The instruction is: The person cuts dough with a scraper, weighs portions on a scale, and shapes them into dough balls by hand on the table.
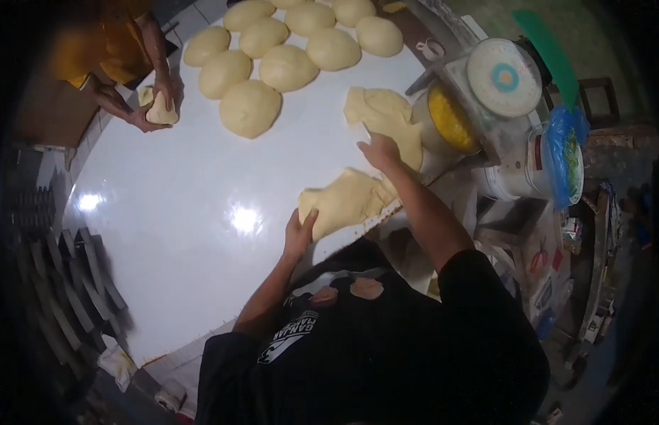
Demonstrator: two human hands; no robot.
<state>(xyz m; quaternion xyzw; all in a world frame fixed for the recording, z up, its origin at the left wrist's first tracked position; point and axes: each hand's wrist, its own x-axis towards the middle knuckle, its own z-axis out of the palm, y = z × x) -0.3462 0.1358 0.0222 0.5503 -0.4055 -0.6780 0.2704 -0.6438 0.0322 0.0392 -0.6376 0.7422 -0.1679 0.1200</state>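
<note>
Near the table's front edge lies a flattened piece of dough [343, 202]. My left hand [299, 235] grips its left end, thumb on top and the other fingers at the side. My right hand [380, 151] is closed around a pale flat dough scraper [360, 132], only partly visible. The scraper's blade is at the left edge of a second, larger slab of dough [386, 113], which spreads toward the metal pot on the right. Between the two pieces, my right wrist hides part of the dough.
Several round dough balls [250, 108] sit at the back of the white table [173, 234]. A co-worker's hands [156, 113] hold a small dough piece at the far left. On the right stand a scale [504, 76], a pot with yellow contents [451, 119] and a bucket [531, 166]. Dark metal racks [67, 283] stand at left.
</note>
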